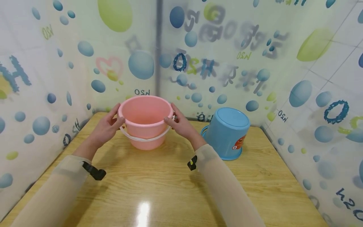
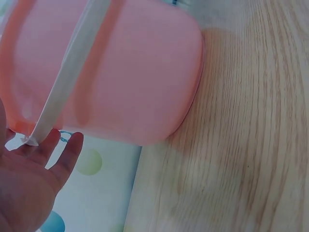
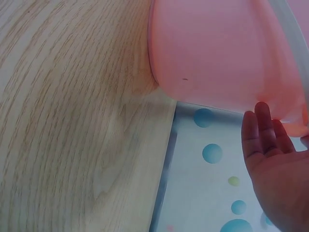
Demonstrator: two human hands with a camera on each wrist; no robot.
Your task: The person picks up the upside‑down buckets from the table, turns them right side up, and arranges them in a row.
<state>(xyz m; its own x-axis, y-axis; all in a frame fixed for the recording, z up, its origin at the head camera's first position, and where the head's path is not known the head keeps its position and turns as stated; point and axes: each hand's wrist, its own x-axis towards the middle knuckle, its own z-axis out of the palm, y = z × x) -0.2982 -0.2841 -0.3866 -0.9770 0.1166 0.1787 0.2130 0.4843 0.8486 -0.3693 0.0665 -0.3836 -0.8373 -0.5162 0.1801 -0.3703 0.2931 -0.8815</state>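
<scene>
A pink bucket (image 1: 146, 132) stands upright at the back left of the wooden table, its open top toward me. Its white handle (image 1: 141, 139) hangs down across the front. My left hand (image 1: 105, 127) grips the left side of the rim, thumb over the edge and fingers along the outer wall. On the opposite side my right hand (image 1: 183, 126) holds the rim in the same way, close by the handle's end. Both wrist views show the bucket's smooth pink wall (image 2: 140, 72) with fingertips at its side.
A blue bucket (image 1: 227, 135) sits upside down to the right of my right hand, with its handle at its left side. The table (image 1: 170, 189) ends close behind both buckets, against patterned curtains (image 1: 227, 41) with blue and green spots.
</scene>
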